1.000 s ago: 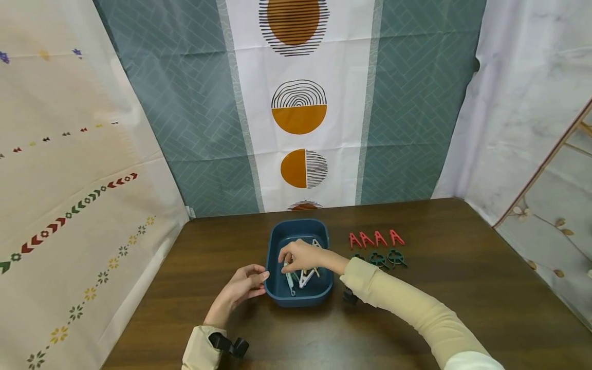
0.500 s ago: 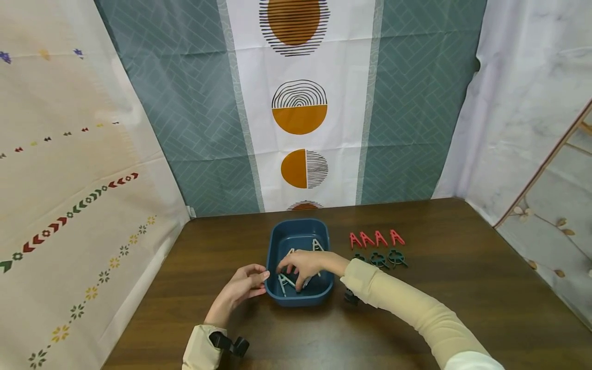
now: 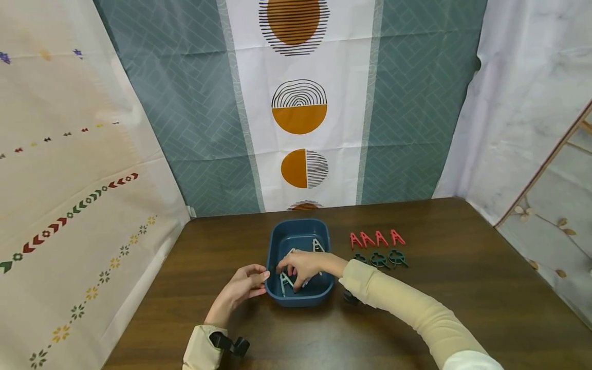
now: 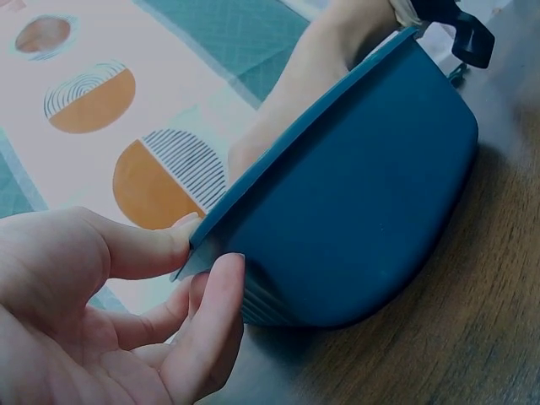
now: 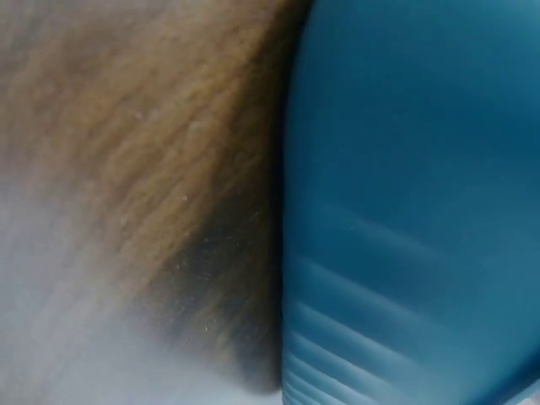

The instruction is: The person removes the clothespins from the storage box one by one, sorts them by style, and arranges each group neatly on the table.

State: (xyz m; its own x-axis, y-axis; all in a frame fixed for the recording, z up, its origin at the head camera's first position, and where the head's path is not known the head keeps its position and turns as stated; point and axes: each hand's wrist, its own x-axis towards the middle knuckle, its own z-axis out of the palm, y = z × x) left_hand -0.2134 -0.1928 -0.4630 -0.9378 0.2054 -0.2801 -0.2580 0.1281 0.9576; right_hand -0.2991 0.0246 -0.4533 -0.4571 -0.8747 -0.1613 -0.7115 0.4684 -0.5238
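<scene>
A dark blue plastic bin [image 3: 299,301] stands on the table, with several pale A-shaped clips [image 3: 318,245] inside. My left hand [image 3: 248,281] pinches its left rim, the thumb on top and fingers beneath, as the left wrist view shows of the hand [image 4: 126,304] and the bin [image 4: 363,194]. Down inside the bin is my right hand [image 3: 306,264], fingers bent over a pale clip [image 3: 285,281] near the front; I cannot tell whether it grips one. The right wrist view has only the outer wall of the bin [image 5: 413,194].
To the right of the bin, several red A-shaped clips [image 3: 380,238] lie in a row. In front of them is a row of dark green ring-shaped clips [image 3: 396,258], partly covered by the right sleeve [image 3: 398,298]. The brown wooden table [image 3: 185,293] ends at hanging cloths.
My right hand has lowered deeper into the bin, and the clips under it have shifted; a pale clip now lies near the front left. My left hand stays on the rim.
</scene>
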